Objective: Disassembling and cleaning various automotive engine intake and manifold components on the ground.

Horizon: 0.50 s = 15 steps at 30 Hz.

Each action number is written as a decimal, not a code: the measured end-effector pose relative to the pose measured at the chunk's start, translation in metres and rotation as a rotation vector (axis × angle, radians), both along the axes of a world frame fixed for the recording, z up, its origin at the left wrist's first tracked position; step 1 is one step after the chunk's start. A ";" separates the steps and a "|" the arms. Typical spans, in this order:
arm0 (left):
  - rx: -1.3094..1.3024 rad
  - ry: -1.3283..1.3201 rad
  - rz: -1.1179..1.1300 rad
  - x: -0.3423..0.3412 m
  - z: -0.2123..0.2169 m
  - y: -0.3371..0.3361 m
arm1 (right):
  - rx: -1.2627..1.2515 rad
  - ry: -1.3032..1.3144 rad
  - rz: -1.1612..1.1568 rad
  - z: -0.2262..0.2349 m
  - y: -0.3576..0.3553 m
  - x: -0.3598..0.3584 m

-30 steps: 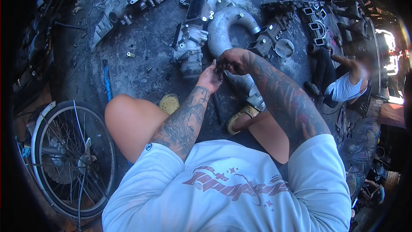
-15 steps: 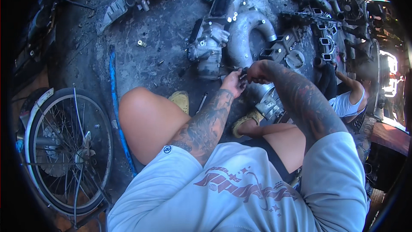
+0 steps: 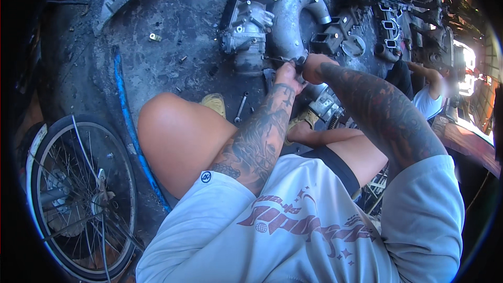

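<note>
My left hand [image 3: 289, 78] and my right hand [image 3: 315, 68] are close together at the lower end of a curved silver metal pipe [image 3: 283, 30]. The fingers of both are closed around something small and dark that I cannot make out; the knuckles mostly hide it. Just left of the pipe sits a cast-metal engine housing [image 3: 245, 42]. Beneath my right wrist, by my foot, lies another machined metal part [image 3: 326, 106]. A wrench [image 3: 241, 107] rests on the floor between my left shoe and my left forearm.
A bicycle wheel [image 3: 86, 196] stands at the left, beside a blue bar [image 3: 127, 120]. Brass-coloured fitting [image 3: 155, 37] lies on the dark floor. Boxy metal parts [image 3: 335, 36] and a manifold [image 3: 389, 27] are to the right. Another person [image 3: 427, 94] sits at far right.
The whole scene has shifted up and slightly left in view, uncovering more of the wrench. My hands stay together by the pipe's lower end, still closed.
</note>
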<state>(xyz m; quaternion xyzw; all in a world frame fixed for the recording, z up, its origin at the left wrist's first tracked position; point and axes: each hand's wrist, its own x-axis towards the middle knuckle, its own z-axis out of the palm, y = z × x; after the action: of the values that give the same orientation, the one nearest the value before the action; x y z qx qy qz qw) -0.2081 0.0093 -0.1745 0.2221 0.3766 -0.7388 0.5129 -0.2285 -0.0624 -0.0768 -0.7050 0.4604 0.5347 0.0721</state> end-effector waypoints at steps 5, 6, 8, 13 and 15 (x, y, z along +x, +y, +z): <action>-0.036 0.003 0.030 -0.002 0.008 -0.004 | -0.095 -0.026 -0.048 0.017 0.002 0.002; -0.015 -0.003 0.014 0.000 0.008 -0.007 | 0.032 -0.034 0.136 0.009 -0.005 -0.001; 0.025 -0.020 -0.017 0.010 0.012 -0.008 | 0.213 -0.162 -0.002 0.003 -0.025 -0.007; 0.033 -0.055 -0.011 0.032 -0.003 -0.006 | -0.046 -0.988 -0.856 0.068 -0.059 -0.045; -0.033 -0.055 -0.067 0.033 -0.008 -0.003 | -0.367 -0.893 -0.347 0.085 -0.083 -0.109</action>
<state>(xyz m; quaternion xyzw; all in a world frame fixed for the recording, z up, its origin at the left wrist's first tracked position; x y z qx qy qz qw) -0.1752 0.0066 -0.1823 0.2462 0.3424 -0.7552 0.5018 -0.3371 -0.1449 0.0083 -0.7789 0.5811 0.0721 0.2246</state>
